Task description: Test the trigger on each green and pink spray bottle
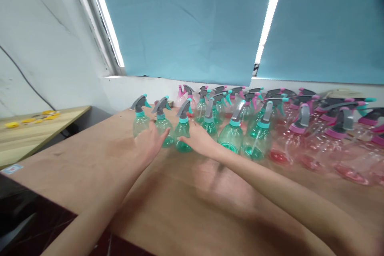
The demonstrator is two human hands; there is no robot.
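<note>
Several green spray bottles with grey and turquoise trigger heads stand upright along the wooden table. My left hand (150, 139) is curled at the left side of the second green spray bottle (163, 124), its thumb across the front and its fingertips hidden. Just left of that hand stands the leftmost green spray bottle (140, 123), partly covered by it. My right hand (198, 138) wraps the right side of the third green spray bottle (181, 131), thumb in front, other fingertips out of sight. Further green bottles (230, 134) stand right of my right hand.
Pink spray bottles (289, 142) crowd the right side of the table (168, 204), with more bottles behind. Blue blinds (192, 24) hang over the window at the back. On the left, another wooden table (33, 136) carries yellow pieces (28, 121).
</note>
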